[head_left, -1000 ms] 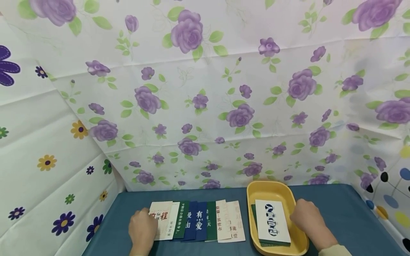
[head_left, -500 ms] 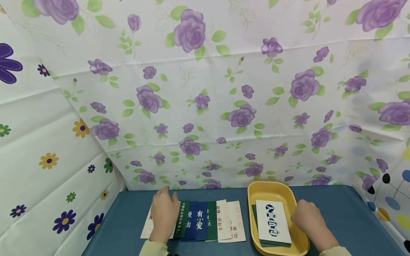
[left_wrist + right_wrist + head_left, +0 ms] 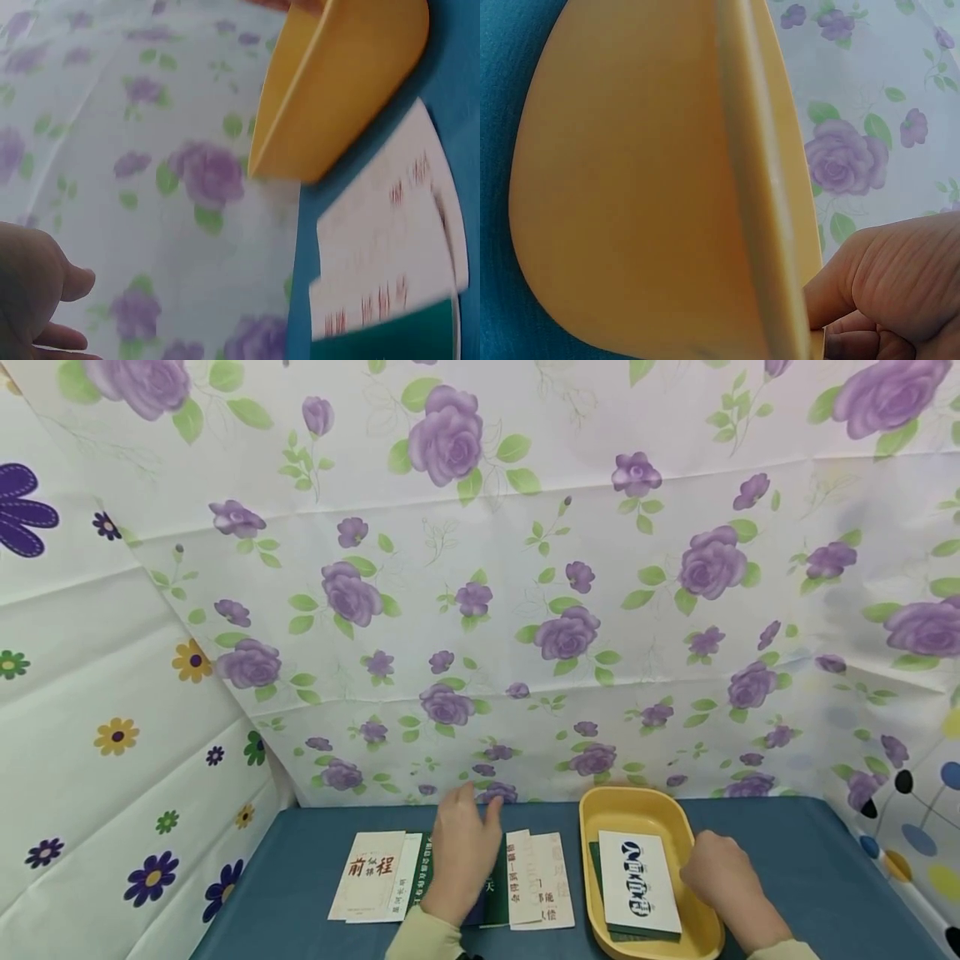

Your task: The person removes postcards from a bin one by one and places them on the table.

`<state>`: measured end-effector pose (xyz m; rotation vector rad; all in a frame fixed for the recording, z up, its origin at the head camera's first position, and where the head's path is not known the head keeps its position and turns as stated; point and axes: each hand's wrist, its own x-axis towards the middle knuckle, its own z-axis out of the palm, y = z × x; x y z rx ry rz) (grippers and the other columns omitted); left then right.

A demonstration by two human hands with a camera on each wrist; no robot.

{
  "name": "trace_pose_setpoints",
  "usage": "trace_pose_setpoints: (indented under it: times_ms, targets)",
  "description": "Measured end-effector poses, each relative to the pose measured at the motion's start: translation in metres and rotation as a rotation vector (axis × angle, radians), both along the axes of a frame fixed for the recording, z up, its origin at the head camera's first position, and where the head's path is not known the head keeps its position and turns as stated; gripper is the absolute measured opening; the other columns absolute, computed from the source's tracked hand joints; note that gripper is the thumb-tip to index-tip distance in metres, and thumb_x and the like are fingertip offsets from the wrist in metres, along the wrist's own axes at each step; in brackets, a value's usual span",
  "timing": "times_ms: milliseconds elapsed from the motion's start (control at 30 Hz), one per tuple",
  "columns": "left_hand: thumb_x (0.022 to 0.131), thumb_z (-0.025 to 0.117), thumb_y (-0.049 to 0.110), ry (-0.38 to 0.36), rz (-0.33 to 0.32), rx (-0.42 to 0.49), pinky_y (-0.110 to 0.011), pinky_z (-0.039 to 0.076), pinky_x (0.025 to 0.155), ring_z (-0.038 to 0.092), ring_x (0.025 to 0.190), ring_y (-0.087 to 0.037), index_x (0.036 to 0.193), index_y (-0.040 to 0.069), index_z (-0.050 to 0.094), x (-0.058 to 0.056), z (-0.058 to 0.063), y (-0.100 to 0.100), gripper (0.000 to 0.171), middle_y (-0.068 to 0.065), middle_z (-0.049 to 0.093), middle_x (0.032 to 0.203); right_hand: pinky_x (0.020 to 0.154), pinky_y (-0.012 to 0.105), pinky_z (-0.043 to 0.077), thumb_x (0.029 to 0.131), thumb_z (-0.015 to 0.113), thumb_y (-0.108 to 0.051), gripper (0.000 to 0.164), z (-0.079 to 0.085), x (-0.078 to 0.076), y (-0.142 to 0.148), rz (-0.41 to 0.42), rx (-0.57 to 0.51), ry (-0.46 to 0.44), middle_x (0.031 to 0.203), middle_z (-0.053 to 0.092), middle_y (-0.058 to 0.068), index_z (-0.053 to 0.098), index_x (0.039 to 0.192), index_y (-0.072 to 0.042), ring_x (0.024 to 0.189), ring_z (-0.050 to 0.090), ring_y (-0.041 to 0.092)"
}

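Note:
A row of overlapping printed cards lies on the table, with a cream card in red characters at its left end and pale cards at its right. Over the row's middle is my left hand, fingers extended, hiding the blue cards; whether it touches them I cannot tell. My right hand pinches the right rim of a yellow tray, thumb over the edge. Inside the tray, a white card with dark lettering rests on green ones.
The blue-green table meets a white floral sheet at the back. More patterned sheets stand at the left and right sides.
My left hand has moved right from the row's left end to its middle, uncovering the cream card, which lies slightly farther left than at first. The right hand stays at the tray rim.

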<state>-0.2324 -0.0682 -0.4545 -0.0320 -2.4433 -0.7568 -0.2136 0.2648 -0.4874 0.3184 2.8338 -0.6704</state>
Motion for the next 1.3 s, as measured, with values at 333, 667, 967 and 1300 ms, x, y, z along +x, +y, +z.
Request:
trace_pose_setpoints:
  times_ms: [333, 667, 967, 1300]
  targets:
    - [0.09, 0.057, 0.044, -0.07, -0.135, -0.043, -0.039, 0.053, 0.084, 0.059, 0.11, -0.028, 0.124, 0.003, 0.056, 0.012, 0.002, 0.06, 0.053, -0.015, 0.06, 0.118, 0.042, 0.028, 0.038, 0.077, 0.055, -0.003, 0.007, 0.002, 0.003, -0.003, -0.002, 0.005, 0.018, 0.055, 0.041, 0.005, 0.057, 0.072, 0.001, 0.048, 0.05, 0.021]
    - [0.091, 0.058, 0.041, -0.194, -0.267, -0.084, -0.032, 0.054, 0.079, 0.059, 0.102, -0.022, 0.12, 0.002, 0.055, 0.026, -0.01, 0.109, 0.049, -0.011, 0.06, 0.108, 0.042, 0.028, 0.038, 0.077, 0.056, -0.004, 0.007, 0.001, 0.002, -0.003, 0.0, 0.01, 0.003, 0.055, 0.043, 0.005, 0.058, 0.074, 0.002, 0.048, 0.05, 0.02]
    - [0.088, 0.062, 0.039, -0.336, -0.31, -0.191, -0.026, 0.052, 0.069, 0.059, 0.083, -0.013, 0.105, 0.002, 0.059, 0.037, -0.027, 0.148, 0.041, -0.005, 0.058, 0.085, 0.044, 0.029, 0.039, 0.078, 0.058, -0.005, 0.009, 0.002, 0.002, -0.002, 0.017, 0.019, 0.013, 0.058, 0.051, 0.009, 0.06, 0.076, 0.004, 0.049, 0.052, 0.02]
    - [0.084, 0.064, 0.046, -0.44, -0.297, -0.438, -0.025, 0.049, 0.078, 0.06, 0.087, -0.015, 0.108, 0.002, 0.062, 0.037, -0.049, 0.173, 0.05, -0.007, 0.063, 0.092, 0.044, 0.029, 0.039, 0.077, 0.056, -0.004, 0.008, 0.003, 0.005, -0.003, 0.034, 0.03, 0.035, 0.056, 0.051, 0.008, 0.058, 0.069, -0.001, 0.048, 0.05, 0.02]
